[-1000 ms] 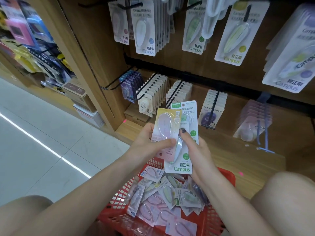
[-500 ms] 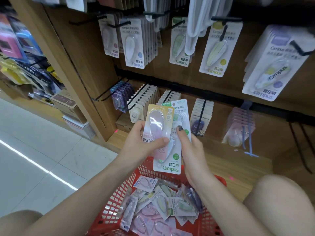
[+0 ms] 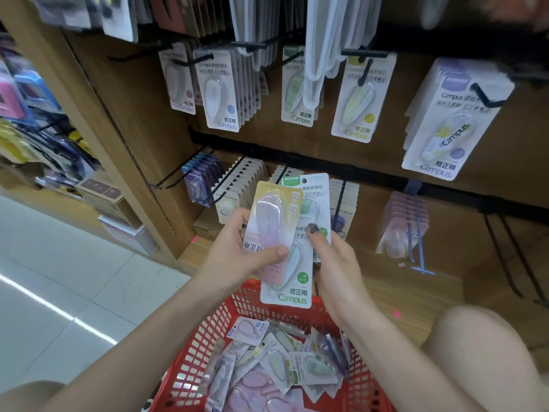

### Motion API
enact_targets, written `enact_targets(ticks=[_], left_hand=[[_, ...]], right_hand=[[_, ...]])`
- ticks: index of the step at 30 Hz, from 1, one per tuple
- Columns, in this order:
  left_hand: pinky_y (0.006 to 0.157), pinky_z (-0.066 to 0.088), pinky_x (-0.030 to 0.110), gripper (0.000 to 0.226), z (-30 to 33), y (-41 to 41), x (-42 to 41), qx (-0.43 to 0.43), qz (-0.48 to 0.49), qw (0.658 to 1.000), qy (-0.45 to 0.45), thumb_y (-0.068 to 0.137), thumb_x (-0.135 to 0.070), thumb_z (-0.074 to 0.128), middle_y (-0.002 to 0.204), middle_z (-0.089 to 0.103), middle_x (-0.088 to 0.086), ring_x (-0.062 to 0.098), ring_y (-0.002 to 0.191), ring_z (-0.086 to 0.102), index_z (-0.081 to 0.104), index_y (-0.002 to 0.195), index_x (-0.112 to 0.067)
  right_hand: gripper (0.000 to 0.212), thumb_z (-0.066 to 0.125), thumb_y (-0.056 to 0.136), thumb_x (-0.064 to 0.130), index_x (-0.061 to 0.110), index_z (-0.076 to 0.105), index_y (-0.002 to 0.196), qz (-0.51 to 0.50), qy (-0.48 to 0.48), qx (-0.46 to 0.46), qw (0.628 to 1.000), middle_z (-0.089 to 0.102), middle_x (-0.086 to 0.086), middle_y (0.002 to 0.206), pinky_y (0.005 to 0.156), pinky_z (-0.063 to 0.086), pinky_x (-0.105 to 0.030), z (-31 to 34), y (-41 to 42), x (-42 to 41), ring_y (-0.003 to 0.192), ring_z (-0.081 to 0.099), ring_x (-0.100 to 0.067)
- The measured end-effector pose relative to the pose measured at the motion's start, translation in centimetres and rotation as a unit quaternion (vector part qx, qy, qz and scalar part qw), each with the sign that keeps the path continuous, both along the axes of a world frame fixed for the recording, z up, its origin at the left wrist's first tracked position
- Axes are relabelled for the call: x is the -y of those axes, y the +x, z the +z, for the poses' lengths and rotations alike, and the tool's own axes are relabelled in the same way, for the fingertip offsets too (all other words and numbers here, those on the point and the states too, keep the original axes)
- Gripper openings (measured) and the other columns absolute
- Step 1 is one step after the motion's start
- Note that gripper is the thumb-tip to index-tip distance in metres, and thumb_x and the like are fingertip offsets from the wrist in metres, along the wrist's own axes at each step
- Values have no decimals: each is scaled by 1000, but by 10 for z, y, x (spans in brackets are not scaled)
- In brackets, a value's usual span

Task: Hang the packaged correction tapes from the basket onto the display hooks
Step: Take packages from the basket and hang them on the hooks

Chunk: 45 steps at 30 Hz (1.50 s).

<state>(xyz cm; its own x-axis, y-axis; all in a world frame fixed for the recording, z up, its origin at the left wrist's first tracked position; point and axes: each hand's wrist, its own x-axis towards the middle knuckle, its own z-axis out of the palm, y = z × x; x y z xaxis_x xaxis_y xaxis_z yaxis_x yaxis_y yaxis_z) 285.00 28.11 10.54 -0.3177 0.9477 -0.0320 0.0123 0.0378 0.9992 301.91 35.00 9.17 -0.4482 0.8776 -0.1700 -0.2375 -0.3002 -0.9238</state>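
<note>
Plenty left to do here: the red basket [image 3: 208, 346] is heaped with packaged correction tapes [image 3: 276, 361], none of these on a peg yet. Both hands are up between basket and display, gripping packs. The left hand [image 3: 234, 254] pinches a yellow-and-pink pack [image 3: 271, 227], thumb across its front, and the right hand [image 3: 332, 263] holds a white Campus pack [image 3: 300, 289] just behind it, thumb pressed on the card. The display hooks [image 3: 361, 53] above already carry rows of Campus cards, and the lower row is stocked too. My read: sorting stage, hanging of these two still to come.
</note>
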Motion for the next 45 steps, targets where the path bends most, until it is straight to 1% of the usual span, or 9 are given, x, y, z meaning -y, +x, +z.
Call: enact_targets(ticks=[8,13,19,22,27,33,35,39,45], left_hand=[[80,62,62,66,1,3,2,8,23,1000,12,65,-36,94,112,77,8,33,102,76,56,116,-19],[66,64,37,59,13,-17,4,-14,50,998,30,67,-42,92,112,78,0,24,97,78,57,113,-30],[61,62,29,41,31,-45,-2,-23,91,993,73,69,-44,92,111,78,-4,20,95,79,60,94,-47],[57,59,24,41,35,-53,-4,-27,92,992,87,68,-44,91,108,78,-6,18,93,79,59,93,-47],[62,63,34,46,39,-64,-10,-40,96,990,100,73,-40,92,112,77,-1,22,96,78,57,102,-38],[69,65,42,40,43,-78,-13,-30,113,985,126,76,-36,92,115,76,0,23,103,77,59,96,-45],[67,65,39,40,42,-80,-13,-27,119,984,128,77,-32,91,115,76,0,23,103,77,58,97,-42],[70,66,41,43,40,-78,-13,-30,123,984,122,81,-27,90,116,75,-2,20,104,76,55,107,-31],[71,66,43,41,41,-75,-8,-26,113,986,121,80,-31,90,117,75,-4,20,104,76,57,104,-37]], right_hand=[[27,57,107,34,24,72,127,-14,-21,-3,1000,77,-4,121,104,53,-60,5,-8,0,114,74,-29],[29,51,110,30,25,73,128,1,0,13,1000,76,-1,126,113,46,-59,12,-12,-12,121,69,-26],[24,57,104,9,14,60,127,8,77,35,996,79,-4,113,105,50,-65,36,-29,-35,110,74,-28],[36,59,98,1,18,55,130,43,118,46,991,78,-3,119,102,55,-59,49,-41,-40,112,74,-26],[30,65,101,10,22,60,128,68,170,61,981,76,-5,123,88,63,-54,65,-54,-52,111,75,-27],[29,67,99,8,28,61,117,29,287,72,955,78,7,112,84,64,-33,89,-67,-63,103,76,-14],[31,68,98,9,32,61,118,25,312,71,947,77,5,116,87,63,-34,92,-70,-62,106,74,-15],[30,68,99,10,33,62,118,6,326,48,944,76,6,119,87,62,-30,99,-76,-61,107,74,-13],[29,69,98,8,25,61,121,-16,314,44,948,76,20,110,86,60,-25,109,-85,-64,106,74,-6]])
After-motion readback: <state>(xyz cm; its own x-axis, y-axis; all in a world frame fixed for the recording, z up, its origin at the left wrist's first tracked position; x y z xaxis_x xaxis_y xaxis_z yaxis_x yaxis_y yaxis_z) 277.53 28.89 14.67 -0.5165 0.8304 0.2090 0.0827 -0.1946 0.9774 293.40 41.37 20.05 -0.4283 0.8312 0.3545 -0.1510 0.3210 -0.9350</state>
